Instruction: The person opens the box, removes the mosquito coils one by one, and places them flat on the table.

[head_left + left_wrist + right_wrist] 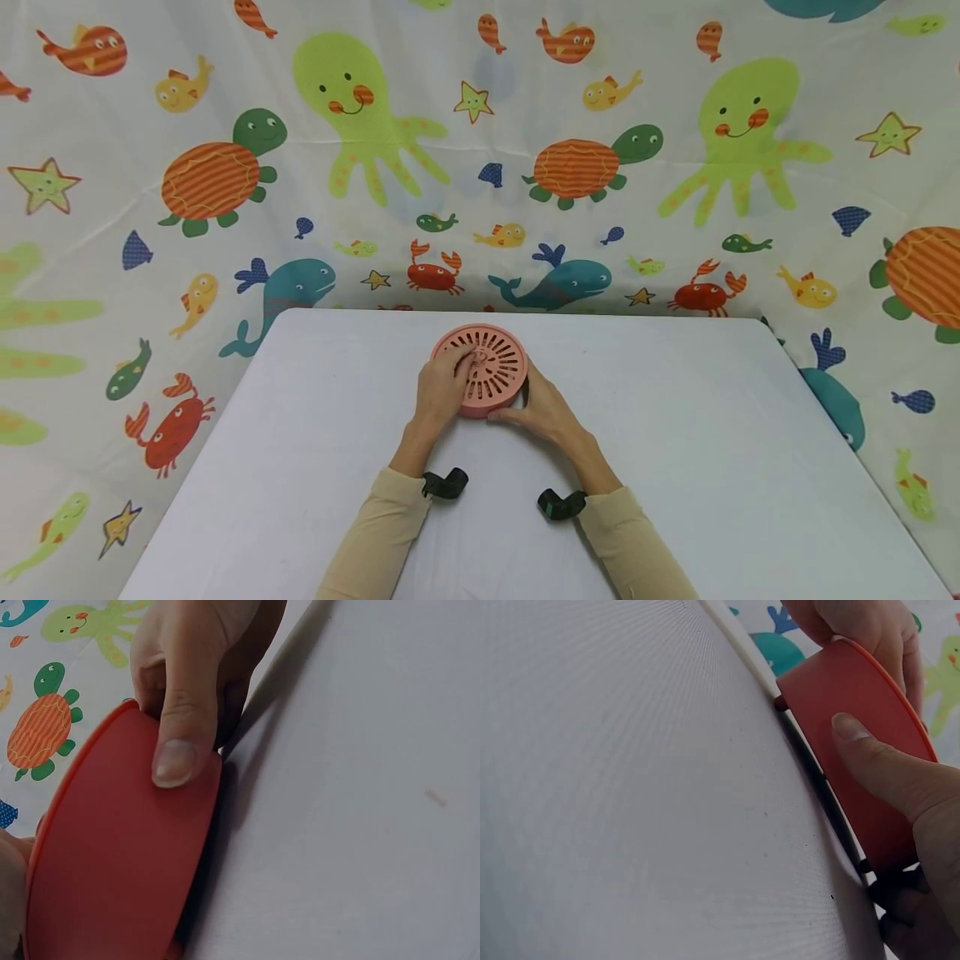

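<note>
A round pink box [501, 379] with a slotted lid is held between both hands on the white table. My left hand [442, 385] lies over the left part of the lid, its fingertips pinching the small raised knob at the centre. My right hand [547, 408] grips the box from the right, thumb along the near side wall and fingers round the far right. The right wrist view shows the right thumb [877, 761] flat against the smooth red-looking wall [855, 697], with small feet under the base. The left fingertips are partly hidden in the wrist views.
The white table [337, 417] extends around the box, with its far edge a little behind it. A curtain [465, 67] printed with sea animals hangs behind and at both sides. Black wrist cameras [562, 504] are strapped by the beige sleeves [637, 546].
</note>
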A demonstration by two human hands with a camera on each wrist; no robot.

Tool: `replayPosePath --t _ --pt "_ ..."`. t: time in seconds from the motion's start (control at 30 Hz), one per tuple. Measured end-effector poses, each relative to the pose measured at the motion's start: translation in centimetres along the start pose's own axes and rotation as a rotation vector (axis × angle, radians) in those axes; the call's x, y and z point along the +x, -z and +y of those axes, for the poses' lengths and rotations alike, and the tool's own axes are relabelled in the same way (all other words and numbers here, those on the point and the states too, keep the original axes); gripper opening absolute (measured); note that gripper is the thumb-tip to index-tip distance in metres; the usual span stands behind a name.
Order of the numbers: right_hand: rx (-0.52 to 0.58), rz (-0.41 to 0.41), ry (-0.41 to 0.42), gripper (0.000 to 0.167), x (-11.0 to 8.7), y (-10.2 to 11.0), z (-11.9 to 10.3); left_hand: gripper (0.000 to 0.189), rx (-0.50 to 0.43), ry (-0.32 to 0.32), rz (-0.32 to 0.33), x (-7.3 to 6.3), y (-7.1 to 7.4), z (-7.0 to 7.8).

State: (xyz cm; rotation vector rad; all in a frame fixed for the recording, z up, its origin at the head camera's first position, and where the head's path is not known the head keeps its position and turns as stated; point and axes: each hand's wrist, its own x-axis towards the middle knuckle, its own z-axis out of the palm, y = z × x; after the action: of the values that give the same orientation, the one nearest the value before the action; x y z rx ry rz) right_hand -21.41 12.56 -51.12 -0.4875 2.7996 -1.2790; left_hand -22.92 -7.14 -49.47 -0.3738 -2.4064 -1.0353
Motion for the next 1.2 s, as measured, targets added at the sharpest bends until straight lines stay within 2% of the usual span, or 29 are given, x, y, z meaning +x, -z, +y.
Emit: replayPosePath --t 0.23,0.6,0.93,1.2 --pt "-0.008 -0.01 -0.031 0.126 -0.06 0.07 -0.07 0.021 0.014 -0.029 0.021 0.09 0.07 0.15" --pt "-0.001 -0.01 -0.037 0.124 -0.24 0.18 -0.27 0.018 0.027 -0.071 0.028 0.2 0.31 0.05" --pt "0.0 -0.012 -0.037 0.124 -0.18 0.08 -0.02 0.019 0.015 -0.072 0.023 0.28 0.34 -0.1" --pt "-0.004 -0.01 -0.043 0.123 -0.16 0.11 0.05 0.017 0.023 -0.092 0.039 0.79 1.0 0.39"
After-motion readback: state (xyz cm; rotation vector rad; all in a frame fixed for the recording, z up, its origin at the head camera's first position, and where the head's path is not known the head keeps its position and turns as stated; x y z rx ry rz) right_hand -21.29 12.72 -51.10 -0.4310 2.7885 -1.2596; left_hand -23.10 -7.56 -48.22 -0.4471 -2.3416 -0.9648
